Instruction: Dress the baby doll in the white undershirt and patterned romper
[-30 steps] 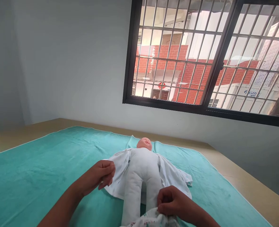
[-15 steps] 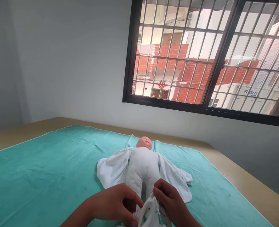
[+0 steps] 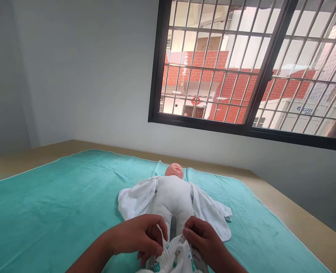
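Observation:
A doll in a white suit lies on its back, its head at the far end and its legs toward me. Under it spreads an unfastened white jacket, with its sleeves out to both sides. At the doll's feet are white printed baby pants with a gathered edge, partly cut off by the bottom of the picture. My right hand pinches their upper edge between thumb and fingers. My left hand is curled at the left side of that edge, thumb on the cloth; its index finger arches above it.
A turquoise blanket covers most of the tan bed or table surface. Behind stands a grey wall with a barred, black-framed window.
My left hand has shifted slightly up and left, and its index finger has lifted. More of the gathered edge shows. My right hand keeps its pinch; the doll stays put.

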`<state>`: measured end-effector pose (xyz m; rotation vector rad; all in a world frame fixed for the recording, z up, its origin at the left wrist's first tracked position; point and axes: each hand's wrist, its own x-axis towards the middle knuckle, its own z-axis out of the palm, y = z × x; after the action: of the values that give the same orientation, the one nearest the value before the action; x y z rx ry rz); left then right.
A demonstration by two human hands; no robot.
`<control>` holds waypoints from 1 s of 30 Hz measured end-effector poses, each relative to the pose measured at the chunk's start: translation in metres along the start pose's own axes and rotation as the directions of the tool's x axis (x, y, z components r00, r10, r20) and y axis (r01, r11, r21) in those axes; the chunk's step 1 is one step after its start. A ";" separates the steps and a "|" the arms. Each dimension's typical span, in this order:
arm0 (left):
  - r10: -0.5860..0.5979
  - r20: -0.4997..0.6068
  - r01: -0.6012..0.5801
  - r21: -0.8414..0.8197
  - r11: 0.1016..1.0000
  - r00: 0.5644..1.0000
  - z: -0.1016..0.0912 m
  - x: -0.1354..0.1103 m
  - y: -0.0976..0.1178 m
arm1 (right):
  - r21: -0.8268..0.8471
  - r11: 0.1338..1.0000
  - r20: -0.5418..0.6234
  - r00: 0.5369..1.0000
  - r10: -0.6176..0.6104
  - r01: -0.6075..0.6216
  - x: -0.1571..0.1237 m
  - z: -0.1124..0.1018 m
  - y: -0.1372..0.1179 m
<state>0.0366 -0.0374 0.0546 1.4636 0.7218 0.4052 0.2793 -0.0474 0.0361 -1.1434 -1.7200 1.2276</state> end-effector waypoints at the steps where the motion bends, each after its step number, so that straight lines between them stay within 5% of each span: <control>1: -0.025 0.012 0.025 0.019 1.000 1.000 0.000 0.000 0.000 | -0.013 1.000 -0.023 1.000 -0.017 0.016 0.000 0.001 0.001; 8: -0.063 0.038 0.058 0.124 0.991 0.997 0.002 -0.007 0.006 | -0.052 0.997 -0.069 0.995 -0.069 0.065 -0.002 0.002 0.004; 16: -0.073 -0.004 0.073 0.120 0.990 0.997 -0.005 -0.016 0.014 | -0.123 0.992 0.139 0.990 0.001 0.016 -0.004 -0.015 -0.004; 22: -0.105 -0.040 0.112 0.259 0.959 0.994 -0.021 -0.018 0.009 | -0.041 0.996 0.388 0.917 0.091 -0.082 0.000 -0.036 0.004; 30: -0.044 -0.166 0.094 0.307 0.947 0.985 -0.040 -0.017 -0.003 | -0.145 0.982 0.383 0.908 0.172 -0.125 0.003 -0.052 0.013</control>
<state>-0.0027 -0.0192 0.0568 1.7119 0.9969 0.3653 0.3283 -0.0264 0.0382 -1.1706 -2.0549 1.5525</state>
